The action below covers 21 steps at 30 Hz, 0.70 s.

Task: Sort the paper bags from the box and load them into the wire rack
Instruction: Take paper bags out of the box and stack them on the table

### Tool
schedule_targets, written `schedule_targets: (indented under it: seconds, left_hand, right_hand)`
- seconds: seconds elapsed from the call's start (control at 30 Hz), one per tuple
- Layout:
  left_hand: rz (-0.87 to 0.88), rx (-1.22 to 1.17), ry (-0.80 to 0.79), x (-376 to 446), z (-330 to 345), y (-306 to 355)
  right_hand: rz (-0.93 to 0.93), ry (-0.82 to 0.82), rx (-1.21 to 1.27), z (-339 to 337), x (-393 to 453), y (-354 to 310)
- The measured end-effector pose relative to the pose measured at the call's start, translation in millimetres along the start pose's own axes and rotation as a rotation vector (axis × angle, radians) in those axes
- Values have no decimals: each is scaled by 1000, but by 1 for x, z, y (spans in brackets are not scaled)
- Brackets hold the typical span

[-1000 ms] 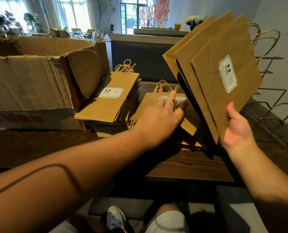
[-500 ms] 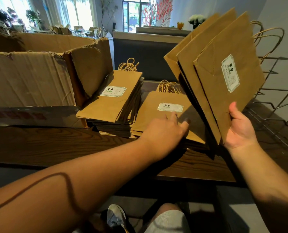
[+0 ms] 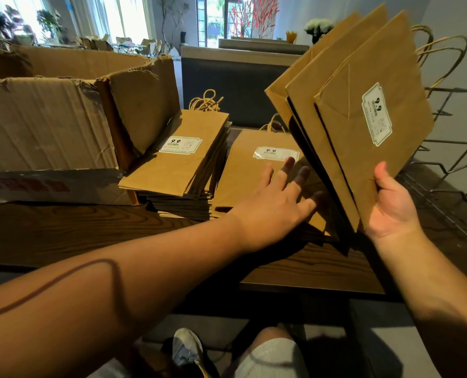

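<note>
Left hand (image 3: 277,203) fingers spread, tips over flat brown paper bag stack (image 3: 251,175) on table. Right hand (image 3: 392,205) grips three tilted brown bags (image 3: 349,126) just right of stack.

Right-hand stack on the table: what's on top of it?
The left hand with spread fingers lies on the right stack, beside its white label. The bags held cover its right edge.

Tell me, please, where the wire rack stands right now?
In the head view the wire rack stands at the far right of the wooden table, against the wall, just behind the fanned paper bags gripped by the right hand.
</note>
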<state>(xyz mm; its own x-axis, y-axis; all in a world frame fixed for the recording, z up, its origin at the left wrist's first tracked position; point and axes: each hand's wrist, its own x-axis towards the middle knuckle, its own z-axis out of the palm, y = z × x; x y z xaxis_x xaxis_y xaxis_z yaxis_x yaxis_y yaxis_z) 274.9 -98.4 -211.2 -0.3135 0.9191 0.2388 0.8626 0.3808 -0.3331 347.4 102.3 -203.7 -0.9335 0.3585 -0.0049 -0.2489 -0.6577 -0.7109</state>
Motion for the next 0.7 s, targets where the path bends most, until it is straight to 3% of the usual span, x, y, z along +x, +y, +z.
schedule_targets:
  seconds: [0.23, 0.5, 0.7]
  left_hand:
    - [-152, -128, -159, 9, 20, 10]
    - [6, -59, -152, 3, 11, 13]
    - [-153, -328, -255, 4, 28, 6]
  right_hand:
    - [39, -22, 49, -9, 10, 5]
    - [40, -88, 13, -11, 14, 5]
    - [31, -37, 22, -3, 10, 6]
